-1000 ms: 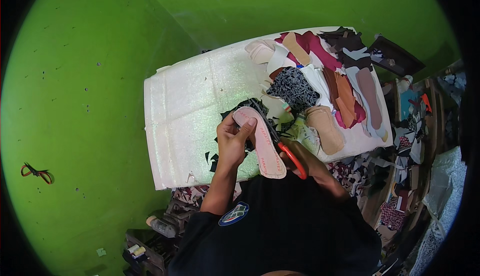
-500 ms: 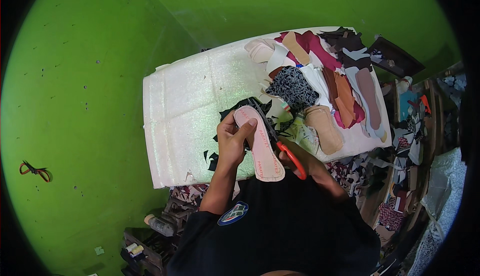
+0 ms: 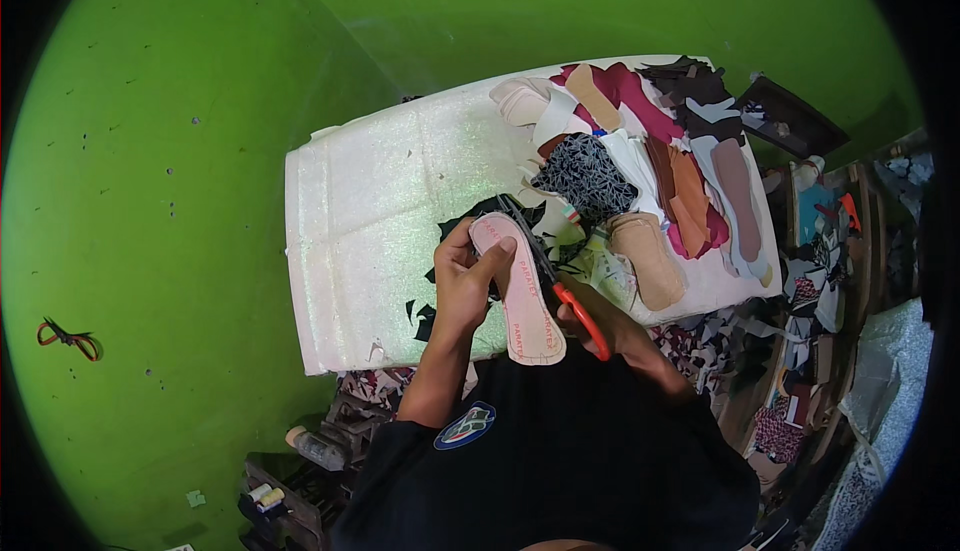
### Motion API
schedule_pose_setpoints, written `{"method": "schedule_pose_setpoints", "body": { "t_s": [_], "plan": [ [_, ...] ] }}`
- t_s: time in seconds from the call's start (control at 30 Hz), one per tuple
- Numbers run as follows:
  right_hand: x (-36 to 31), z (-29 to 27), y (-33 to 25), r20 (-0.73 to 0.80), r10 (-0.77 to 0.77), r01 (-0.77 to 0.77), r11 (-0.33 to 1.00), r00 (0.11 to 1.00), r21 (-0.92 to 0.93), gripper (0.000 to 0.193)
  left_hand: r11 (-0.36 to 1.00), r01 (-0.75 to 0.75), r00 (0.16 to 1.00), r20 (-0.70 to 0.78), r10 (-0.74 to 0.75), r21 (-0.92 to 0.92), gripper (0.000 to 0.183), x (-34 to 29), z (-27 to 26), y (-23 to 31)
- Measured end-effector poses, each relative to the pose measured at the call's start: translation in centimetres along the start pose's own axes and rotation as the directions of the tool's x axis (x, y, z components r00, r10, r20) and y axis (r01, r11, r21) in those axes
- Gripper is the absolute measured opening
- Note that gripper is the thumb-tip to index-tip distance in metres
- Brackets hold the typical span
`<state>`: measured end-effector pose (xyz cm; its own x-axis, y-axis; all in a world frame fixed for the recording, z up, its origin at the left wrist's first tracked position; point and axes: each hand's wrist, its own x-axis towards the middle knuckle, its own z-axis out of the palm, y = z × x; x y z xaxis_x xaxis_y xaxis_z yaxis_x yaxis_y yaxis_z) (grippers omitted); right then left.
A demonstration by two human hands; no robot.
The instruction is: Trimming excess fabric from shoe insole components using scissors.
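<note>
In my left hand (image 3: 463,281) is a pale pink insole (image 3: 522,291) with red print and a line drawn along its rim. My thumb presses on its face and the fingers go behind it. My right hand (image 3: 600,319) grips a pair of scissors (image 3: 580,316) with orange handles. Their dark blades lie along the insole's right edge and point away from me; whether they touch it I cannot tell. Part of my right hand's fingers is hidden behind the handles and the insole. Black scraps (image 3: 460,216) lie on the table under the insole.
The white-covered table (image 3: 350,201) carries tan insoles (image 3: 648,261), a dark patterned cloth piece (image 3: 588,176) and brown and maroon leather pieces (image 3: 688,196) on its right. Shelves with scraps (image 3: 825,251) stand at the right. Another pair of scissors (image 3: 70,339) hangs on the green wall.
The lower end of the insole has shifted very slightly left. Both hands keep their grips, and the scissors stay almost in the same place.
</note>
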<state>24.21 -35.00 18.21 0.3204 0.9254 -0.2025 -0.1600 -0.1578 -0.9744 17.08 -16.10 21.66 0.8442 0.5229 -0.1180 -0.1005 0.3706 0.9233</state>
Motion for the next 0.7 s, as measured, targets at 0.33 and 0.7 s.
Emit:
{"method": "schedule_pose_setpoints", "body": {
  "t_s": [0.33,0.7],
  "plan": [
    [0.1,-0.8,0.2,0.000,-0.016,0.016,0.975,1.000,-0.221,0.060,0.999,0.013,0.999,0.030,-0.014,0.038,0.014,0.2,-0.2,0.1],
    [-0.2,0.0,-1.6,-0.065,-0.072,0.054,0.967,0.995,-0.249,0.053,1.000,0.020,0.999,0.039,-0.021,0.008,0.023,0.1,-0.3,0.2]
  ]
}}
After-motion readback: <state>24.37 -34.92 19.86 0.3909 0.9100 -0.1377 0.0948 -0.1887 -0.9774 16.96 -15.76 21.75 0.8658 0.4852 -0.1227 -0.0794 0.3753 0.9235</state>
